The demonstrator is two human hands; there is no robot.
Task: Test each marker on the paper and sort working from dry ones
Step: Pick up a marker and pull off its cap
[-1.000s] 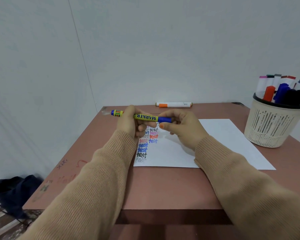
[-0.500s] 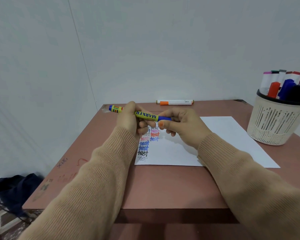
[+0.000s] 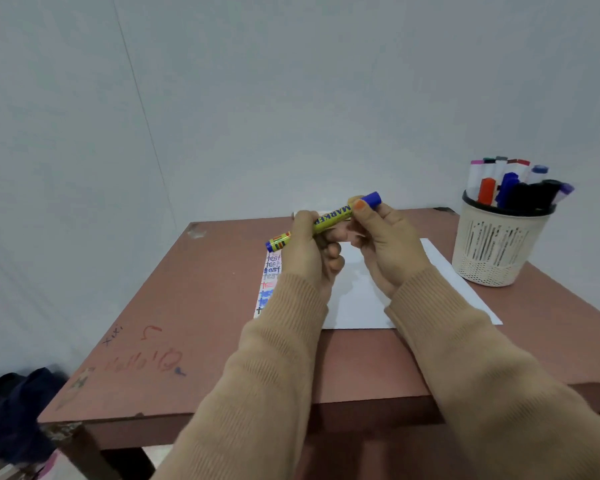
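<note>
**Yellow Marker Up in Two Hands**

Far left, down on the floor: a dark blue cloth (image 3: 11, 410). Next to it, a brown worktop (image 3: 201, 292) with red and blue scribbles (image 3: 142, 362) near its left edge.

On the worktop, a white paper (image 3: 357, 303). Down the left side of the paper, a row of little "test" words (image 3: 271, 268) in black, blue and red.

Up in the air above the paper, a yellow marker (image 3: 329, 218), tilted, with its blue cap (image 3: 373, 198) on, high and to the right. Round its yellow middle, the left hand (image 3: 309, 254), fingers curled tight. Just by the blue cap, the right hand (image 3: 387, 244), pinching the marker, thumb with an orange nail on top. Both hands very close together; touching or not, hard to tell. Tan sleeves on both arms.

Far right, on the worktop near the paper, a cream basket (image 3: 496, 247), standing up. Inside it, lots of markers (image 3: 515, 190) poking out, with pink, green, red, orange, blue and black tops.
</note>
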